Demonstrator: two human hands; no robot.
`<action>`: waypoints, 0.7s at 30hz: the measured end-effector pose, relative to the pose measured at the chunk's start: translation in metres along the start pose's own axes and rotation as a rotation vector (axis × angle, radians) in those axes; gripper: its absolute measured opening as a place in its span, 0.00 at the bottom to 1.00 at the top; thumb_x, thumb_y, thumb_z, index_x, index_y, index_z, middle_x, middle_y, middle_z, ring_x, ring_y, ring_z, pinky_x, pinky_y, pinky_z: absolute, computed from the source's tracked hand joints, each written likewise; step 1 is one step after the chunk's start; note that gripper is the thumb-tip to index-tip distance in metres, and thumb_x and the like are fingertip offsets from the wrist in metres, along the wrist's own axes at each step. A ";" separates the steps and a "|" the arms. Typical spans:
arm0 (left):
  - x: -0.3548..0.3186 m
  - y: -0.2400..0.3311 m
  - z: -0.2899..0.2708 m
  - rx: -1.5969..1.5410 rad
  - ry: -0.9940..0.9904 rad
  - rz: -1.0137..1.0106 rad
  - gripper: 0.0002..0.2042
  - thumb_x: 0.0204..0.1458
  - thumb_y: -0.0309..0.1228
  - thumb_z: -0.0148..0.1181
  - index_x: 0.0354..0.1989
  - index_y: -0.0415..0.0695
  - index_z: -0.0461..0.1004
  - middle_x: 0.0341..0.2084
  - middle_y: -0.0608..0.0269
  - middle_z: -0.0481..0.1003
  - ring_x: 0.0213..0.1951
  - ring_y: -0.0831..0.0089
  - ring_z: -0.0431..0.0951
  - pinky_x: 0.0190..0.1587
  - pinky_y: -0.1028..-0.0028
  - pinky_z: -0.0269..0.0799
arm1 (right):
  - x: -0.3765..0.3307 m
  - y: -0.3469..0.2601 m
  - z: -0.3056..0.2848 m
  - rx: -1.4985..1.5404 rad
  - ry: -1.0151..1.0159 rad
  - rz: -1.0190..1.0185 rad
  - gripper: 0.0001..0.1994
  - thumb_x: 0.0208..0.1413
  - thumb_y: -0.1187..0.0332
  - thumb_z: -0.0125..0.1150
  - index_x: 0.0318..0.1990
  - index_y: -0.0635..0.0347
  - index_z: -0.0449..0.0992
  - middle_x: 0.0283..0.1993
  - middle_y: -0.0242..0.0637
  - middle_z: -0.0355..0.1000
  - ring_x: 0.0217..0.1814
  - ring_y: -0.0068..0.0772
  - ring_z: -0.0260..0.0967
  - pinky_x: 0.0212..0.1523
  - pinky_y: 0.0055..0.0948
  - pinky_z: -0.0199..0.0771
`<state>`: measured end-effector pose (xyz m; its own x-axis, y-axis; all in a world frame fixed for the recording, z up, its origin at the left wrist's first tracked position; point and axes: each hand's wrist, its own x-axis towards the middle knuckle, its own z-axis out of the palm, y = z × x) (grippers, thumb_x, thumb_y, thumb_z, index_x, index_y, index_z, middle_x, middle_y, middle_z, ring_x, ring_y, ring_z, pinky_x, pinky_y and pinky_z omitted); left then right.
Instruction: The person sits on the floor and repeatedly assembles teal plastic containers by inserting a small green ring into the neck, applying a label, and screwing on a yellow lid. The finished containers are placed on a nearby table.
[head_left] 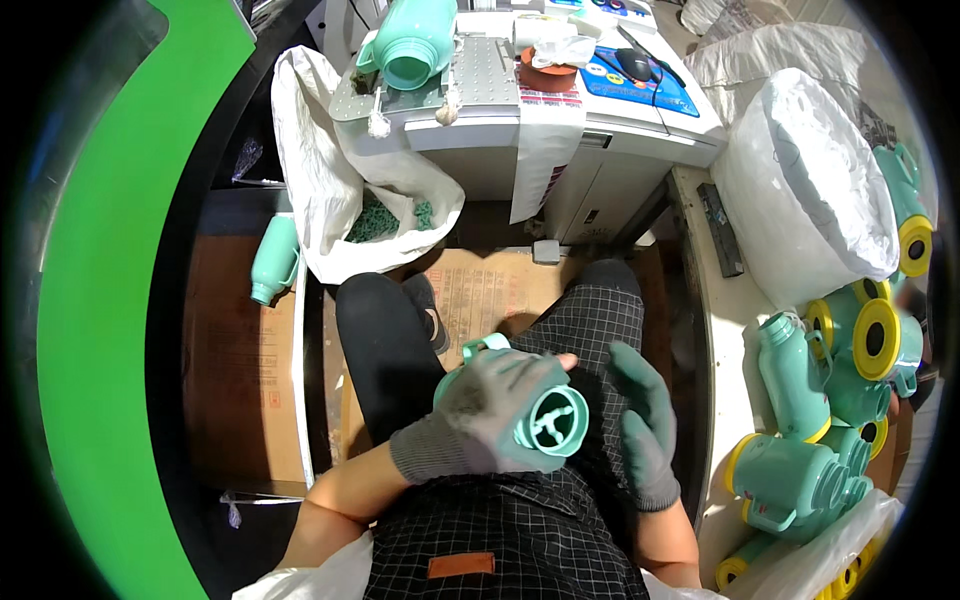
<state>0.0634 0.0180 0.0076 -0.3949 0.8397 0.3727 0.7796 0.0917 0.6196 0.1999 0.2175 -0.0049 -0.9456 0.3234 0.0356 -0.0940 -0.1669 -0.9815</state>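
While held in the gloved left hand [500, 410] low over the lap, seen as a mint-green plastic jug [578, 436], lying tilted with a round, uncapped mouth toward the camera. Smooth around the collar, with a white pronged piece [549, 424] inside the mouth and a green handle [487, 346] jutting out beyond the knuckles. Gripped from above, with left fingers curled around the body. Apart from the jug, on its right, an open right hand [645, 425] in a similar glove, with fingers raised and nothing in hold.

Cannot make out most of the jug's body or its far end behind the left glove, nor the kind of white piece. Partly covered at lower right by a clear bag [840, 550], several green flasks [790, 475] with yellow bases.

Bounded on the right by a pale bench [728, 390], close to the right hand; on the left by a white rail [300, 400]; ahead by a worktable [650, 130] and a white sack [325, 235]. Open room between jug and right hand, and over the floor cardboard [490, 285] beyond the knees
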 end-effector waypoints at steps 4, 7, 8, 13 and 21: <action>0.024 0.019 0.021 0.252 -0.371 -0.083 0.55 0.41 0.64 0.71 0.75 0.47 0.56 0.49 0.60 0.73 0.52 0.64 0.74 0.53 0.61 0.70 | -0.003 -0.024 -0.003 -0.997 -0.220 -0.341 0.11 0.49 0.69 0.71 0.40 0.57 0.80 0.48 0.41 0.79 0.37 0.45 0.75 0.40 0.38 0.75; 0.026 0.017 0.041 0.247 -0.358 -0.074 0.55 0.41 0.63 0.72 0.76 0.50 0.55 0.49 0.59 0.73 0.53 0.63 0.74 0.53 0.58 0.70 | -0.005 -0.032 -0.012 -1.292 -0.266 -0.407 0.16 0.45 0.67 0.75 0.43 0.54 0.80 0.47 0.38 0.79 0.37 0.38 0.75 0.36 0.36 0.73; 0.024 0.019 0.046 0.248 -0.337 -0.075 0.54 0.41 0.62 0.72 0.76 0.51 0.55 0.49 0.59 0.73 0.53 0.63 0.74 0.53 0.57 0.70 | -0.008 -0.029 -0.015 -1.299 -0.250 -0.452 0.17 0.44 0.67 0.75 0.43 0.53 0.80 0.47 0.37 0.79 0.37 0.37 0.75 0.36 0.36 0.73; 0.017 0.016 0.047 0.232 -0.271 -0.096 0.53 0.41 0.62 0.72 0.76 0.52 0.57 0.49 0.58 0.73 0.54 0.62 0.73 0.54 0.55 0.70 | -0.016 -0.021 -0.020 -1.301 -0.232 -0.561 0.17 0.43 0.66 0.77 0.42 0.52 0.80 0.45 0.34 0.78 0.35 0.35 0.74 0.35 0.35 0.73; 0.017 0.018 0.061 0.189 -0.411 0.023 0.52 0.44 0.60 0.72 0.73 0.42 0.59 0.53 0.54 0.74 0.61 0.60 0.72 0.71 0.52 0.58 | -0.012 -0.029 -0.021 -1.240 -0.635 -0.059 0.13 0.47 0.65 0.72 0.39 0.60 0.80 0.38 0.43 0.76 0.38 0.46 0.77 0.39 0.43 0.77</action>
<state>0.1007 0.0668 -0.0171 -0.1807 0.9820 0.0558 0.8760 0.1349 0.4632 0.2206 0.2383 0.0191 -0.9594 -0.2273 -0.1670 -0.1198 0.8643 -0.4885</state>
